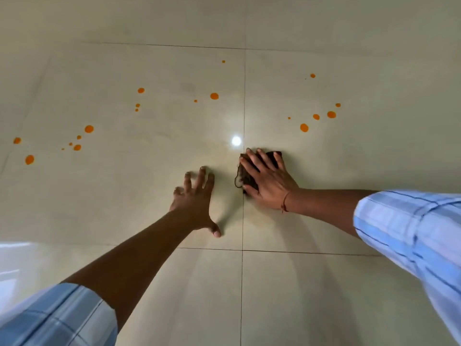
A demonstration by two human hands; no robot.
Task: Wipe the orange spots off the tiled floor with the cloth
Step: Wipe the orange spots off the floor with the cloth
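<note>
So the right hand (267, 181) is flat on top of the cloth (245, 179), fingers straight and spread out, pressing it onto the tiled floor (324, 295) rather than gripping it. The cloth is a dark brown scrap with a paler patch at its left edge. It sits near the middle of the view, right on the vertical grout line (242, 283) and mostly on the tile to its right. Bits of it poke out past the fingertips and beside the thumb.

The left hand (197, 201) is at about 8 o'clock from the cloth, close by but not touching it. It's planted on bare tile with fingers fanned and thumb stuck out, holding nothing.

The orange spots (214, 96) are all away from the cloth. One bunch is at 1 to 2 o'clock from it (331, 114), a few are scattered around 11 o'clock, and a longer trail runs way out at 9 to 10 o'clock (89, 129).

There's a bright light glare (236, 141) on the tile just past the cloth at 11 o'clock. Both arms wear blue-and-white checked sleeves (411, 233) pushed up, and there's a thin red thread (285, 202) round the right wrist.
</note>
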